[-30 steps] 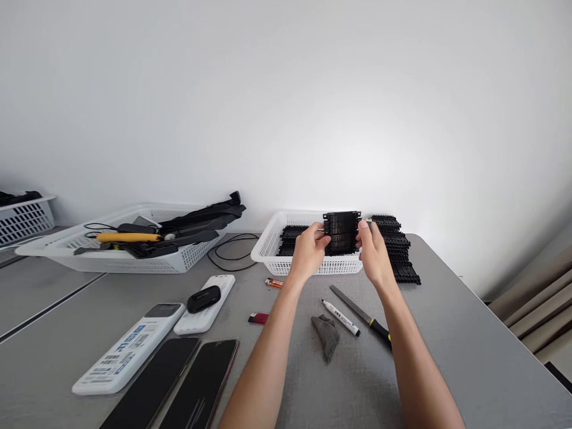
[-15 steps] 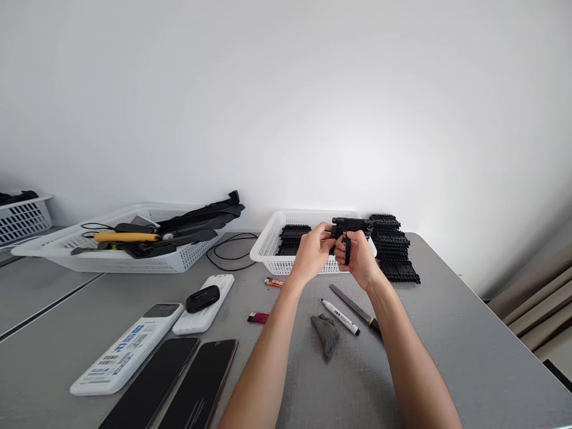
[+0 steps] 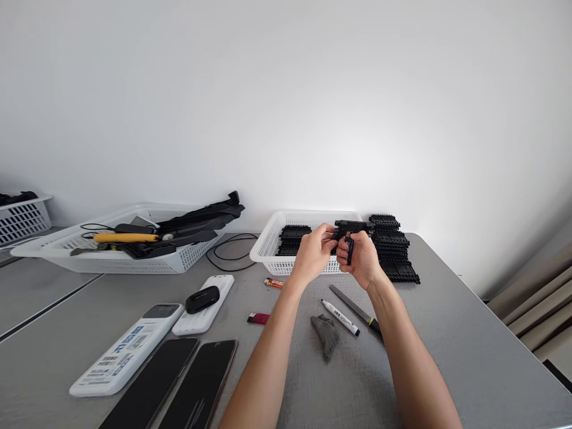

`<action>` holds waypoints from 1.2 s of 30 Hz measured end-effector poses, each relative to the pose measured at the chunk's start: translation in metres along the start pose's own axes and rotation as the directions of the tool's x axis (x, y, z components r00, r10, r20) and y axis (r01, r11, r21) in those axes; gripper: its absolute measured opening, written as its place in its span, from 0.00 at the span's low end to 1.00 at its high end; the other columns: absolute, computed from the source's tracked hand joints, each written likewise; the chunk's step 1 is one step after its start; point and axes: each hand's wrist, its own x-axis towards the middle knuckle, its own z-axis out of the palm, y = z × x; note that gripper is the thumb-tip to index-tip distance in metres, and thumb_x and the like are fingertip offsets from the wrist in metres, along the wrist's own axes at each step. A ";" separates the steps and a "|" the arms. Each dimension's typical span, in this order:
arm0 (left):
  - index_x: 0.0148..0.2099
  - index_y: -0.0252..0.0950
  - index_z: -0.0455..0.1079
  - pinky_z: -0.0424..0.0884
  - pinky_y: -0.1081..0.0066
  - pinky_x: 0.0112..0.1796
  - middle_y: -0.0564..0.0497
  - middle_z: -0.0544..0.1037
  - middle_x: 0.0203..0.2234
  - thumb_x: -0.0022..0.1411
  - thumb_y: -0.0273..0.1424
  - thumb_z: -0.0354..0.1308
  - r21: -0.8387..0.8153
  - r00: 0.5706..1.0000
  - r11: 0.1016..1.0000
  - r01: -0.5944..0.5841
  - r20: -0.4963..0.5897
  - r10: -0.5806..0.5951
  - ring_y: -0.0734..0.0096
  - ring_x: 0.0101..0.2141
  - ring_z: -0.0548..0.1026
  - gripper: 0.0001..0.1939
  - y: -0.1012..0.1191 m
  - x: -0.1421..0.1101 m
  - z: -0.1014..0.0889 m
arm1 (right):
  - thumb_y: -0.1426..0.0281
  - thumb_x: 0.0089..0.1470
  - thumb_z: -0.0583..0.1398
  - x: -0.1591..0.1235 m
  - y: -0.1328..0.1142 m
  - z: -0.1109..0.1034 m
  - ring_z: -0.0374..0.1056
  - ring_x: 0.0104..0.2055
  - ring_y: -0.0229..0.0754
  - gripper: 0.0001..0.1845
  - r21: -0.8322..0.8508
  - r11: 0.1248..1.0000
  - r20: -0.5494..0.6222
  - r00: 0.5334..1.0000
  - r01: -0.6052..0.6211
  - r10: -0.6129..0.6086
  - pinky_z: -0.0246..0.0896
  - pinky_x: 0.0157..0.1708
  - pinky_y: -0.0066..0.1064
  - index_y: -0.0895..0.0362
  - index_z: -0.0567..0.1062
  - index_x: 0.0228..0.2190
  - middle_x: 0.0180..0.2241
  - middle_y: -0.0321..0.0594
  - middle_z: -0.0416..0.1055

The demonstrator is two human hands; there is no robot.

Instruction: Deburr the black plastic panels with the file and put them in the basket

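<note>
My left hand (image 3: pixel 316 250) grips the left end of a black plastic part (image 3: pixel 352 226), held up over the right side of a white basket (image 3: pixel 273 262). Close against that part, my right hand (image 3: pixel 363 256) is wrapped round a dark lighter (image 3: pixel 350 250) with a metal-coloured top. No flame can be made out. Inside the basket lie similar black plastic parts (image 3: pixel 292 239), and several more are stacked as a black pile (image 3: pixel 393 250) just right of it. The fingers partly hide the held part.
A marker (image 3: pixel 340 317), a flat file (image 3: pixel 353 302), a grey cloth (image 3: pixel 326 336), an orange lighter (image 3: pixel 273 283) and a red lighter (image 3: pixel 258 319) lie in front. Leftward are two phones (image 3: pixel 199 384), power banks (image 3: pixel 127 351), a black cable (image 3: pixel 230 253) and a tool-filled basket (image 3: pixel 120 262).
The black part has shifted slightly right and down, and the lighter in my right hand has tilted and moved a little right. Both grips stay the same.
</note>
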 end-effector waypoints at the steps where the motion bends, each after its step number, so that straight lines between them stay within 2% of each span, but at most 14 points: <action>1: 0.42 0.38 0.68 0.71 0.69 0.42 0.46 0.81 0.39 0.59 0.22 0.51 -0.001 1.000 1.000 0.000 -0.001 0.000 0.64 0.41 0.79 0.11 0.000 0.000 0.000 | 0.59 0.44 0.51 0.000 -0.001 0.000 0.42 0.20 0.33 0.12 0.016 1.000 -0.003 1.000 -0.005 0.005 0.31 0.16 0.23 0.55 0.59 0.21 0.19 0.31 0.49; 9: 0.43 0.38 0.67 0.72 0.68 0.42 0.47 0.81 0.37 0.59 0.24 0.53 -0.014 0.999 1.000 0.006 -0.048 -0.007 0.65 0.41 0.79 0.09 -0.002 0.000 -0.003 | 0.59 0.47 0.51 -0.003 -0.005 -0.001 0.45 0.20 0.33 0.13 0.191 0.982 0.006 1.000 -0.004 0.003 0.34 0.16 0.23 0.55 0.58 0.21 0.20 0.31 0.49; 14: 0.43 0.38 0.67 0.72 0.68 0.43 0.46 0.81 0.39 0.59 0.24 0.53 -0.021 0.998 1.000 0.015 -0.058 -0.016 0.65 0.41 0.79 0.10 -0.001 0.000 -0.003 | 0.59 0.47 0.51 -0.005 -0.007 -0.002 0.45 0.20 0.34 0.12 0.234 0.972 -0.008 1.000 0.011 -0.009 0.34 0.16 0.23 0.55 0.58 0.21 0.19 0.31 0.49; 26: 0.43 0.39 0.69 0.71 0.68 0.42 0.47 0.81 0.39 0.58 0.22 0.52 -0.009 0.999 1.000 0.003 -0.037 -0.003 0.63 0.42 0.79 0.11 -0.004 0.000 0.000 | 0.57 0.44 0.52 0.000 0.000 0.002 0.44 0.20 0.33 0.13 0.070 0.997 0.011 1.000 0.021 -0.022 0.33 0.16 0.23 0.54 0.58 0.21 0.20 0.31 0.49; 31: 0.42 0.38 0.70 0.71 0.69 0.40 0.47 0.82 0.38 0.58 0.22 0.51 0.006 0.999 1.000 0.011 -0.033 -0.011 0.65 0.40 0.79 0.12 -0.001 0.000 0.000 | 0.57 0.46 0.52 -0.003 0.000 0.006 0.43 0.21 0.33 0.14 0.019 1.000 0.022 1.000 0.013 -0.013 0.32 0.16 0.23 0.54 0.59 0.22 0.21 0.31 0.50; 34: 0.42 0.38 0.70 0.71 0.68 0.40 0.47 0.82 0.36 0.59 0.25 0.53 -0.012 0.997 0.999 0.040 -0.061 -0.041 0.65 0.37 0.79 0.09 -0.001 0.000 -0.001 | 0.52 0.49 0.52 -0.008 -0.002 0.011 0.45 0.21 0.33 0.18 0.014 0.999 0.041 0.998 0.042 -0.042 0.35 0.16 0.23 0.54 0.59 0.23 0.22 0.31 0.50; 36: 0.41 0.37 0.70 0.71 0.67 0.40 0.47 0.82 0.35 0.58 0.27 0.54 -0.028 0.989 0.996 0.084 -0.118 -0.087 0.64 0.36 0.79 0.08 -0.004 0.002 -0.001 | 0.49 0.50 0.53 -0.012 -0.004 0.014 0.45 0.21 0.33 0.21 0.023 0.996 0.041 0.996 0.083 -0.083 0.36 0.17 0.23 0.54 0.59 0.24 0.22 0.30 0.50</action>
